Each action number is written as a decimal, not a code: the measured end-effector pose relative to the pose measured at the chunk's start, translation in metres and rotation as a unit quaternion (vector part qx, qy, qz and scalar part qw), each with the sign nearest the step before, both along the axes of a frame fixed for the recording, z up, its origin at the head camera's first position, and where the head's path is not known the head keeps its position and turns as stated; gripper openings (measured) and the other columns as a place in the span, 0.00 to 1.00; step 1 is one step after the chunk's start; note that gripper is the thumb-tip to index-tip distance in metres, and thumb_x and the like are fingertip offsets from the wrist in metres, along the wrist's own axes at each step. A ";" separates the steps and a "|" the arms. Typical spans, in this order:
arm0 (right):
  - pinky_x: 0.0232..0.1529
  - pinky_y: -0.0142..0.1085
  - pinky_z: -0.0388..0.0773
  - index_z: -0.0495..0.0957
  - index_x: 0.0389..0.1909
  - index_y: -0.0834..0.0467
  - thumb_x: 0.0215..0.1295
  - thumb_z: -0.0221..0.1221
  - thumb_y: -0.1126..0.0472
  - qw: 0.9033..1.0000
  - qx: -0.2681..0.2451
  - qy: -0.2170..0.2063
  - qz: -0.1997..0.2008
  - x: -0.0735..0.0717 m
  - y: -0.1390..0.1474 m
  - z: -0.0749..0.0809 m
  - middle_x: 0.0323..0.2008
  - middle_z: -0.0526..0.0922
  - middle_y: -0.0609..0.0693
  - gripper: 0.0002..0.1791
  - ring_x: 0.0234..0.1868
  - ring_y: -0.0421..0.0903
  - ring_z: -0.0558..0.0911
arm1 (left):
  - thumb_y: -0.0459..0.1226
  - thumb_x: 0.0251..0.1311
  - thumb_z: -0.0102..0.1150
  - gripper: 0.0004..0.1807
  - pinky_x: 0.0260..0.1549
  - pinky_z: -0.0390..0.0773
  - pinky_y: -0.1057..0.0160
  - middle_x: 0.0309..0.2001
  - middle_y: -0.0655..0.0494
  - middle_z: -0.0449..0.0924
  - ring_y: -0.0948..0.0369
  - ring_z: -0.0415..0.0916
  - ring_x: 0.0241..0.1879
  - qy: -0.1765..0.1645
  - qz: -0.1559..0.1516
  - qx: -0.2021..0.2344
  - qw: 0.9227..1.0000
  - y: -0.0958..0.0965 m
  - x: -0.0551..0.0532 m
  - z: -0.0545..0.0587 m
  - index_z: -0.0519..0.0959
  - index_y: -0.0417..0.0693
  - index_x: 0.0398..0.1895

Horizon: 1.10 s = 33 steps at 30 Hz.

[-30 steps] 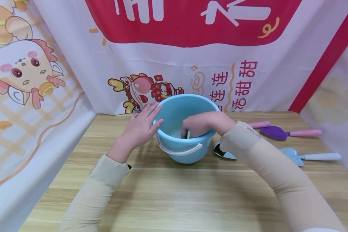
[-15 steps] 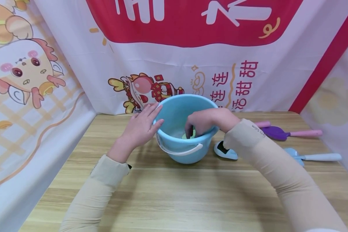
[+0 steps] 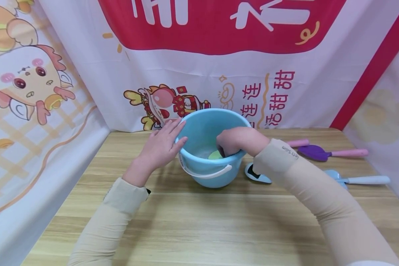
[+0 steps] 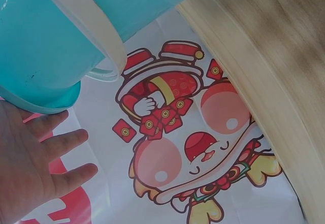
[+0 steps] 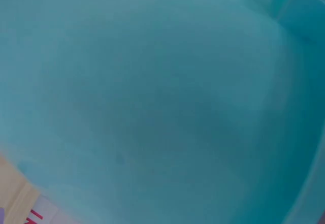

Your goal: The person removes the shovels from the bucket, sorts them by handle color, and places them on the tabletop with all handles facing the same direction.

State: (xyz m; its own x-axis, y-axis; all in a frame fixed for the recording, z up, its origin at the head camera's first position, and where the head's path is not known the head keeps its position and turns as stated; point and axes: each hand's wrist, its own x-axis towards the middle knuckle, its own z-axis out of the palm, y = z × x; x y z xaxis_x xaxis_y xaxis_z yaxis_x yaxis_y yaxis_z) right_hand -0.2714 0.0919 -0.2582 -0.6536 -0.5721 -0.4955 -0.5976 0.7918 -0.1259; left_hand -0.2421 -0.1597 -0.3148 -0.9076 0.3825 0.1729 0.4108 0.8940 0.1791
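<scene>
A light blue bucket (image 3: 204, 171) with a white handle (image 3: 209, 174) stands upright on the wooden table. My left hand (image 3: 163, 144) rests against the bucket's left rim, its fingers straight, as the left wrist view also shows. Inside the bucket, my right hand (image 3: 231, 142) reaches down with curled fingers. It holds a pale green thing (image 3: 215, 155) low in the bucket; part of this shows left of the fingers, and its kind is unclear. The fingertips are hidden. Only the blue bucket wall (image 5: 162, 102) fills most of the right wrist view.
Right of the bucket lies a small light blue and black object (image 3: 257, 176), partly behind the sleeve. Farther right are a purple shovel (image 3: 314, 152) with a pink handle and a light blue trowel (image 3: 367, 180). Another pink handle (image 3: 297, 143) shows behind. Printed cloth (image 3: 193, 70) hangs behind the table.
My right hand has shifted to the right inside the bucket, then slightly back left. More of the pale green thing shows left of the fingers. My left hand has stayed in place.
</scene>
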 end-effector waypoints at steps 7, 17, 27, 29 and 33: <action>0.36 0.40 0.80 0.85 0.32 0.54 0.68 0.64 0.63 1.000 -0.007 0.010 -0.014 0.000 0.003 0.002 0.28 0.83 0.50 0.04 0.31 0.48 0.80 | 0.60 0.77 0.35 0.38 0.70 0.52 0.30 0.82 0.51 0.46 0.47 0.40 0.81 0.000 -0.001 -0.004 1.000 0.001 0.000 0.001 0.50 0.55 0.84; 0.40 0.41 0.83 0.86 0.38 0.58 0.66 0.69 0.62 0.996 -0.055 0.063 -0.032 -0.006 0.009 0.006 0.31 0.84 0.52 0.04 0.33 0.49 0.80 | 0.60 0.77 0.37 0.38 0.70 0.52 0.30 0.82 0.50 0.47 0.47 0.40 0.81 0.001 -0.001 -0.002 1.000 0.000 0.000 0.001 0.50 0.55 0.84; 0.52 0.50 0.84 0.87 0.42 0.59 0.58 0.75 0.63 0.977 -0.177 0.099 -0.062 -0.019 0.018 0.004 0.43 0.87 0.56 0.12 0.43 0.52 0.84 | 0.60 0.77 0.35 0.38 0.70 0.52 0.30 0.82 0.51 0.47 0.47 0.41 0.81 0.001 0.000 0.000 1.000 0.000 0.001 0.000 0.51 0.55 0.84; 0.52 0.50 0.83 0.86 0.41 0.59 0.57 0.76 0.62 0.972 -0.201 0.099 -0.073 -0.020 0.019 0.004 0.43 0.87 0.55 0.12 0.43 0.52 0.84 | 0.60 0.77 0.36 0.38 0.70 0.52 0.30 0.82 0.51 0.47 0.47 0.41 0.81 0.002 0.000 0.000 1.000 0.000 0.001 0.000 0.51 0.55 0.84; 0.54 0.49 0.83 0.85 0.39 0.59 0.57 0.76 0.63 0.959 -0.244 0.100 -0.101 -0.023 0.021 0.002 0.40 0.86 0.54 0.11 0.41 0.51 0.83 | 0.60 0.77 0.36 0.38 0.70 0.53 0.30 0.82 0.51 0.47 0.47 0.41 0.81 0.001 0.001 0.001 1.000 0.000 0.001 0.000 0.51 0.56 0.84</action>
